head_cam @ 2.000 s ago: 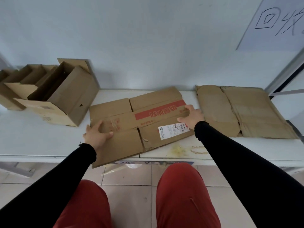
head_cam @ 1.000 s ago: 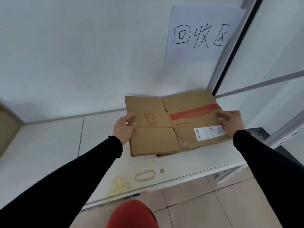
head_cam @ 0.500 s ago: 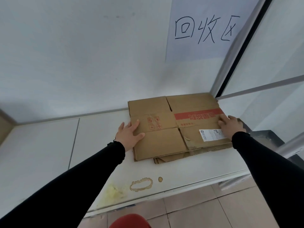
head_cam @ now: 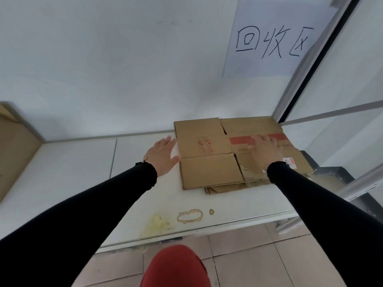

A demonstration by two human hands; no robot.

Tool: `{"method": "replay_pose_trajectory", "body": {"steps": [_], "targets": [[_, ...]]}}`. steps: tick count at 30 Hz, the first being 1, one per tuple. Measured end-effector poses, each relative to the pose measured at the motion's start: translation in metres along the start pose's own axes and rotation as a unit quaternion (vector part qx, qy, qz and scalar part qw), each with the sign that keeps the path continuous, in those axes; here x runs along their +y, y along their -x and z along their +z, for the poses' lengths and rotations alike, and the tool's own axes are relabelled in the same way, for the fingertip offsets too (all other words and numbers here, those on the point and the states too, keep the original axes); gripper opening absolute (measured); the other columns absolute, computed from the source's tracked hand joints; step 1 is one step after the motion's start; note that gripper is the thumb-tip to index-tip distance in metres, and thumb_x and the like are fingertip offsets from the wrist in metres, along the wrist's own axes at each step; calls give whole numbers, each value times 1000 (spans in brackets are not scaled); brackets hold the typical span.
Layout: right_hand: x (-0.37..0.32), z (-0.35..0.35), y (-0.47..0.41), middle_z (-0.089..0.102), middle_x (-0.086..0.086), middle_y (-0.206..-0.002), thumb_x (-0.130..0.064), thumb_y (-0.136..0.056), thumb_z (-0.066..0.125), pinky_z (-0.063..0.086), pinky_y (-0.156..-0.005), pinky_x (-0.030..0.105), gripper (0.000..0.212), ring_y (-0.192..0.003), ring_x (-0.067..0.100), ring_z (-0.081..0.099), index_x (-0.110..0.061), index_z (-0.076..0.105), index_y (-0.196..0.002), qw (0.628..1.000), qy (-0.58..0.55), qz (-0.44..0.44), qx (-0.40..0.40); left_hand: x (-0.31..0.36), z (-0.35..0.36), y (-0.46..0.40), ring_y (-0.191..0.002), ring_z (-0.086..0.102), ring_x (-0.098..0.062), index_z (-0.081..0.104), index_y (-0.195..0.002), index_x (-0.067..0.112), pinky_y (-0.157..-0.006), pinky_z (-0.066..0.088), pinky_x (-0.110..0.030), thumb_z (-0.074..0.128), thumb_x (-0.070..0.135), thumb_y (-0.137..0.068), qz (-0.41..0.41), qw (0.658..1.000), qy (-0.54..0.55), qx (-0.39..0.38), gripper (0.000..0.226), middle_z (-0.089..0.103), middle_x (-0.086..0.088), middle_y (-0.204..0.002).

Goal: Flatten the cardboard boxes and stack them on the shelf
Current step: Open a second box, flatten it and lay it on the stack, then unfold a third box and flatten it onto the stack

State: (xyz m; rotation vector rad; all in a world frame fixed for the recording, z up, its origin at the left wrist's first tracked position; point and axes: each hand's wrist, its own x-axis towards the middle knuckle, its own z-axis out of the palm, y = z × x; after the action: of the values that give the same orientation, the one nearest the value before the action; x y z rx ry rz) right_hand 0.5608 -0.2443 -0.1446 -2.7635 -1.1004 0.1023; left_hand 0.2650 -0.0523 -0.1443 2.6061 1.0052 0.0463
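A flattened cardboard box [head_cam: 209, 168] with a red stripe and a white label lies on top of another flattened box [head_cam: 223, 188] at the right end of the white shelf [head_cam: 78, 172], against the wall. My left hand [head_cam: 162, 156] is at the box's left edge with fingers straight, holding nothing. My right hand [head_cam: 266, 151] is flat over the red stripe, fingers spread; it is blurred, and I cannot tell whether it touches the cardboard.
An unflattened cardboard box [head_cam: 14, 150] shows at the far left edge of the shelf. A paper sign [head_cam: 271, 40] with handwriting hangs on the wall above the stack. A metal frame post [head_cam: 310, 65] stands just right of the stack. Stains [head_cam: 189, 216] mark the shelf's front.
Both hands carried the flattened box rightward and laid it on the stack. Since half a second ago my left hand has come off its left edge and my right hand has slid leftward onto the stripe.
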Motion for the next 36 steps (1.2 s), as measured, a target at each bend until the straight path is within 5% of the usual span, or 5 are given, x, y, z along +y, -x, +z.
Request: {"method": "replay_pose_trajectory", "body": {"steps": [11,18,25,32,36], "targets": [[-227,-9,101,45,-3,-152,-32,-103,48,31,-111,38,48,-140,22,38,-28,41,-151,955,-96,-275,-55,-124,-83,128,-152,21,-17,30,-158,19,-120,23,-34,56,38,-99,-5,994,-59,96,67,26,2,-165],[-376,-8,155,50,-2,-148,-29,-101,52,36,-110,40,47,-135,23,42,-24,48,-147,908,-144,-390,-54,-216,-134,235,-148,30,-21,35,-154,19,-117,33,-42,60,36,-97,-65,984,-67,151,65,35,0,-160],[-508,0,214,48,5,-149,-29,-100,52,38,-108,44,52,-132,27,43,-21,43,-150,862,-162,-471,-96,-307,-174,321,-146,30,-29,42,-150,16,-117,29,-44,72,28,-90,-141,960,-104,220,68,40,-8,-156],[-612,18,265,32,7,-160,-21,-98,58,35,-115,40,62,-144,27,33,-14,34,-155,828,-130,-528,-140,-385,-190,346,-143,34,-38,38,-152,23,-114,35,-52,77,28,-87,-250,946,-102,181,76,33,-12,-159],[-641,22,275,52,5,-139,-21,-105,46,39,-104,33,38,-129,24,46,-17,51,-142,838,-53,-538,-75,-402,-194,336,-138,40,-35,52,-142,25,-114,37,-51,68,27,-94,-260,949,-73,164,50,48,-9,-150]]}}
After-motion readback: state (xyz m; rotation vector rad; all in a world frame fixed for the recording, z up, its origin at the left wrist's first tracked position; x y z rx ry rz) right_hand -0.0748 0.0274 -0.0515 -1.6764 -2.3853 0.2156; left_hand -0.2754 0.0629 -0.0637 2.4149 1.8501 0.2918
